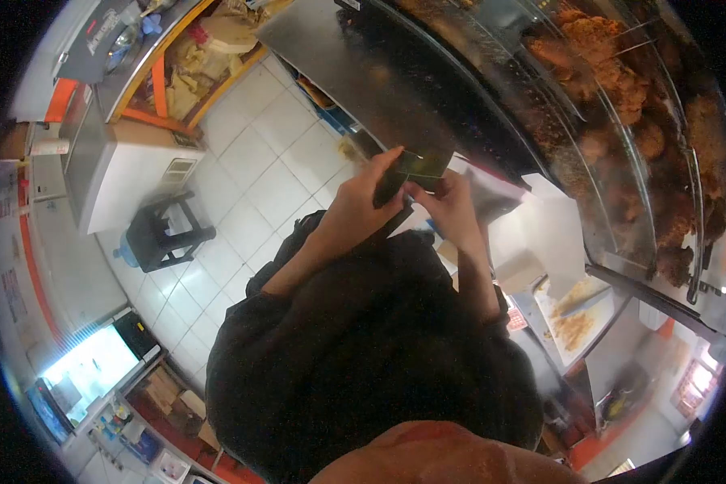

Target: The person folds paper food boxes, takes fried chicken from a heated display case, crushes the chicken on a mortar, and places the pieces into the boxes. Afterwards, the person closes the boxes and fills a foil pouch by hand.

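Lying ahead of the shirt, the green piece is held at its left side by the left hand and lower right by the right hand, appearing light, thin, easily creased and best taken by its edges.

The dark green piece looks smooth with a faint sheen, its material unclear. The shirt is matt cloth, the stool seemingly plastic, the floor tiles smooth and glossy, the bench dull metal, the fried food rough-crusted.
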Demonstrator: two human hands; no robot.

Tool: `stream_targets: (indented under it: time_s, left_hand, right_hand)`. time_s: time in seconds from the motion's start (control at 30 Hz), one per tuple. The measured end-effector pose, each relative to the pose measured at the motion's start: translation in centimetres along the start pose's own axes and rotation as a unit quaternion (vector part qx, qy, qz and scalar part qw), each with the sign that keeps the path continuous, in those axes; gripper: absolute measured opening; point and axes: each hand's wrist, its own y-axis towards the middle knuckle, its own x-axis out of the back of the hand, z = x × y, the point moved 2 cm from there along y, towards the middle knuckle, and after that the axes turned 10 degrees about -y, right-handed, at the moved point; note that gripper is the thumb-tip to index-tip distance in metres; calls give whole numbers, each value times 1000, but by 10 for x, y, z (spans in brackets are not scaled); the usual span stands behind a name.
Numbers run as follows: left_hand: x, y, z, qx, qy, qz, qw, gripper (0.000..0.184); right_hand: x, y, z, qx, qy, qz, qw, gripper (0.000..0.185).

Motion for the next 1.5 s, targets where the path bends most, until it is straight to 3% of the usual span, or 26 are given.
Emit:
stream_targets:
  time_s: [0.1, 0.2, 0.27, 0.37, 0.43, 0.6, 0.7, 0.77, 0.9, 1.0, 1.1, 1.2, 1.27, 1.4, 1.5]
  left_hand:
    - [6, -2, 2, 73, 23, 63, 995, 53]
    - [3, -5, 16, 28, 40, 81, 996, 52]
    - [-2, -6, 20, -27, 36, 48, 998, 63]
    - [-4, -7, 30, 34, -12, 66, 997, 62]
    - [-6, -8, 34, 10, -7, 60, 998, 63]
    - [-7, -6, 34, -38, 10, 54, 998, 62]
    - [-7, -6, 37, 8, 6, 58, 998, 58]
    - [-4, -6, 33, 97, -67, 48, 992, 53]
    - [-10, -14, 44, 85, -107, 30, 990, 48]
    - [-11, -19, 45, 42, -59, 23, 997, 44]
    - [-10, -22, 43, 103, -32, 40, 993, 40]
    - [-11, -24, 47, 75, 15, 33, 997, 41]
    - [-9, -23, 43, -14, 80, 25, 996, 42]
    - [-5, -16, 32, 38, 2, 12, 999, 41]
    - [-6, -14, 25, 14, 92, 29, 995, 35]
  right_hand:
    - [-7, 0, -3, -19, -49, -24, 998, 21]
    - [-12, -4, -3, -51, -72, -39, 995, 21]
    - [-19, -5, 5, -42, -113, -69, 990, 21]
    - [-25, -5, 2, -49, -158, -105, 981, 21]
    - [-26, -6, -7, -65, -163, -109, 979, 21]
    - [-20, -5, -13, -99, -141, -103, 980, 18]
    - [-14, -4, -15, -97, -132, -54, 985, 16]
    - [-12, -6, -18, -84, -89, -38, 992, 14]
    - [-16, -12, -27, -103, -18, -15, 994, 13]
    - [-22, -15, -32, -107, 5, -21, 994, 11]
    - [-21, -15, -27, -96, -24, -11, 995, 11]
    - [-13, -13, -23, -110, -66, 10, 992, 11]
    - [-11, -13, -25, -129, -70, 22, 989, 11]
    - [-11, -14, -29, -134, -37, 9, 990, 11]
    - [-11, -14, -45, -135, -18, -14, 991, 11]
